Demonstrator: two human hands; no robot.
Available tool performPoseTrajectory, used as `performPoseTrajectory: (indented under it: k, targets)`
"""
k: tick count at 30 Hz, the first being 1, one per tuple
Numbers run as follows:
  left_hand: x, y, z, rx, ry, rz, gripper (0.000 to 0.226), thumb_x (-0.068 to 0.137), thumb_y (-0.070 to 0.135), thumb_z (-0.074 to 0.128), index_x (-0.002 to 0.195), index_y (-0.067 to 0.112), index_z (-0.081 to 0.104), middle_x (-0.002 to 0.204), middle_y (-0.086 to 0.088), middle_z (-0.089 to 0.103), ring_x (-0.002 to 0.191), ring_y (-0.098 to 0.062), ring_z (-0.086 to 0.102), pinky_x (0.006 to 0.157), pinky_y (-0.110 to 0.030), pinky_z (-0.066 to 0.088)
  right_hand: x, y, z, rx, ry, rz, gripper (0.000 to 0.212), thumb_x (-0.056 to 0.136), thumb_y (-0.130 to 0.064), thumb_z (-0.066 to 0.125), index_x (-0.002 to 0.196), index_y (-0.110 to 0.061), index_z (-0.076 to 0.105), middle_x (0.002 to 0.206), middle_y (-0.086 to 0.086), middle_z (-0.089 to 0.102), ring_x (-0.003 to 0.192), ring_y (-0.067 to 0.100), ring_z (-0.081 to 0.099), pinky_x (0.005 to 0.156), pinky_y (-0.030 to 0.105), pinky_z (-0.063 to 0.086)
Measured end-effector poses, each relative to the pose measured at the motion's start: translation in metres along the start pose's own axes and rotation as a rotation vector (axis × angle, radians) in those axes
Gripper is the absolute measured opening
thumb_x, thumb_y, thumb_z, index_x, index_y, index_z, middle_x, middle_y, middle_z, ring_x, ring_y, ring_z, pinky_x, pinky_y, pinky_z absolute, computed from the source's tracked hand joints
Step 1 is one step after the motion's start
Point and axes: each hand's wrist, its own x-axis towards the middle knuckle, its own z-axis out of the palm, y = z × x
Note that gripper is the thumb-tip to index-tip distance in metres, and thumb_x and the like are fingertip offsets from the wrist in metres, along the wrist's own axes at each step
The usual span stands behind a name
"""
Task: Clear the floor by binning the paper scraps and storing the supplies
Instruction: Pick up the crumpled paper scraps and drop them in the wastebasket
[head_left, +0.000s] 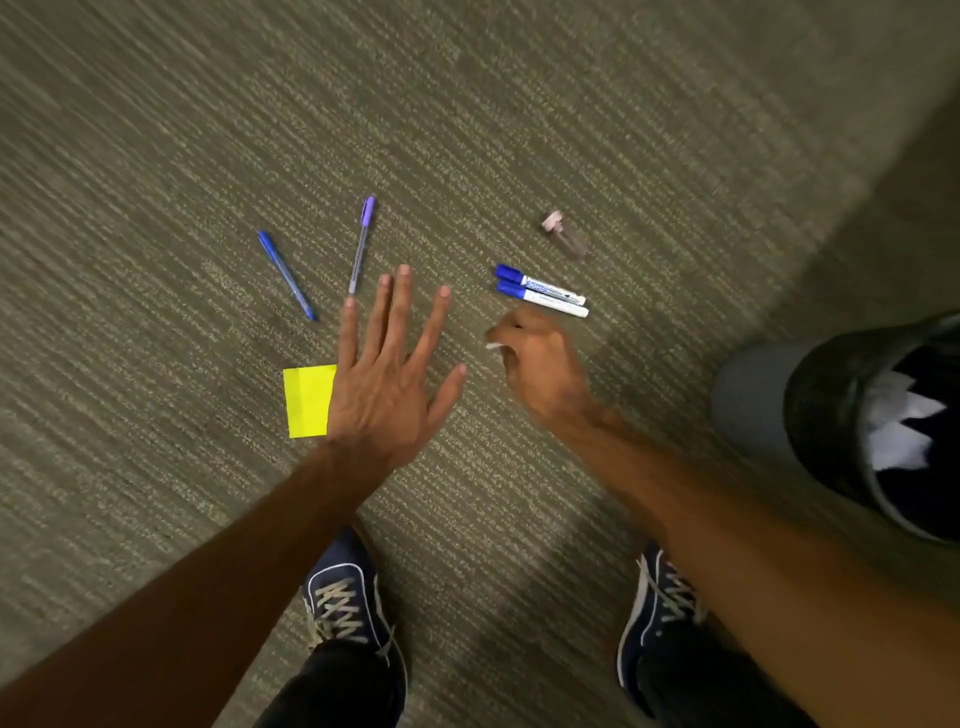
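My left hand (389, 374) hovers flat over the carpet with its fingers spread, holding nothing. It covers the right edge of a yellow sticky-note pad (307, 401). My right hand (540, 364) is closed in a blurred fist, and a small white paper scrap (492, 345) sticks out of it. A blue pen (287, 274) and a purple pen (361, 244) lie beyond my left fingertips. Two blue-capped whiteboard markers (543, 297) lie side by side just past my right hand. A small pinkish eraser-like object (563, 234) lies farther back.
A dark bin (810, 415) stands at the right edge with white paper scraps (901, 426) inside. My two navy shoes (345, 597) (657, 613) are planted at the bottom of the view on the striped carpet.
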Motion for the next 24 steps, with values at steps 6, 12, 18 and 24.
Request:
performPoseTrajectory:
  k: [6, 12, 18, 24]
  targets:
    - [0.002, 0.072, -0.055, -0.073, 0.057, 0.068, 0.076, 0.100, 0.060, 0.031, 0.162, 0.022, 0.008, 0.168, -0.019, 0.004, 0.155, -0.033, 0.010, 0.123, -0.058, 0.014, -0.065, 0.002, -0.097, 0.126, 0.208, 0.095, 0.024, 0.081, 0.011, 0.067, 0.093, -0.006, 0.079, 0.092, 0.008, 0.072, 0.086, 0.025, 0.068, 0.080, 0.033, 0.056]
    - [0.009, 0.156, -0.094, -0.117, 0.053, 0.156, 0.076, 0.099, 0.059, 0.031, 0.162, 0.024, 0.007, 0.168, -0.019, 0.002, 0.156, -0.033, 0.008, 0.124, -0.056, 0.013, -0.131, 0.027, -0.194, 0.151, 0.394, 0.283, 0.025, 0.088, 0.003, 0.065, 0.106, -0.008, 0.077, 0.105, 0.005, 0.071, 0.096, 0.017, 0.069, 0.090, 0.028, 0.055]
    - [0.022, 0.232, -0.112, -0.150, 0.014, 0.226, 0.076, 0.099, 0.061, 0.027, 0.162, 0.024, 0.005, 0.168, -0.018, -0.001, 0.155, -0.035, 0.009, 0.124, -0.056, 0.012, -0.181, 0.080, -0.256, 0.090, 0.517, 0.491, 0.025, 0.087, 0.004, 0.066, 0.109, -0.005, 0.074, 0.108, 0.010, 0.073, 0.101, 0.022, 0.069, 0.094, 0.034, 0.054]
    - [0.030, 0.286, -0.098, -0.131, -0.015, 0.255, 0.075, 0.100, 0.062, 0.019, 0.162, 0.022, 0.005, 0.168, -0.020, 0.000, 0.155, -0.035, 0.009, 0.122, -0.059, 0.018, -0.208, 0.140, -0.273, 0.006, 0.410, 0.650, 0.031, 0.083, 0.006, 0.064, 0.113, -0.003, 0.071, 0.112, 0.015, 0.069, 0.105, 0.032, 0.066, 0.094, 0.042, 0.052]
